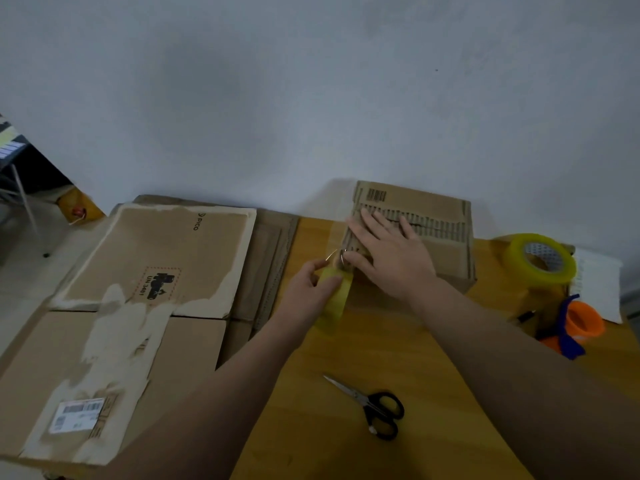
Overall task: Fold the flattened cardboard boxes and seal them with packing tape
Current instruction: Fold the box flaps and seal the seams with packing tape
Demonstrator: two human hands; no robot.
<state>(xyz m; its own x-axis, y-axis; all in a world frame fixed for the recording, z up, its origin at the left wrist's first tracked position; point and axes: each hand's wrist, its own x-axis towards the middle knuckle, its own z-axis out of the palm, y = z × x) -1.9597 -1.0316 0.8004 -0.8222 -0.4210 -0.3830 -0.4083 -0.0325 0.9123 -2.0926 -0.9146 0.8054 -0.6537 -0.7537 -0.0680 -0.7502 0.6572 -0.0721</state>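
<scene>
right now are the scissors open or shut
Shut: the scissors lie on the table with both blades together as one narrow point.

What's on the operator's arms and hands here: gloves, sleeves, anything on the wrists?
Nothing worn that shows. The left hand and right hand are both bare, with no gloves on the fingers. Both forearms are bare right down to the frame edge: no sleeves, watch, wristband, cables or markings in view.
</scene>
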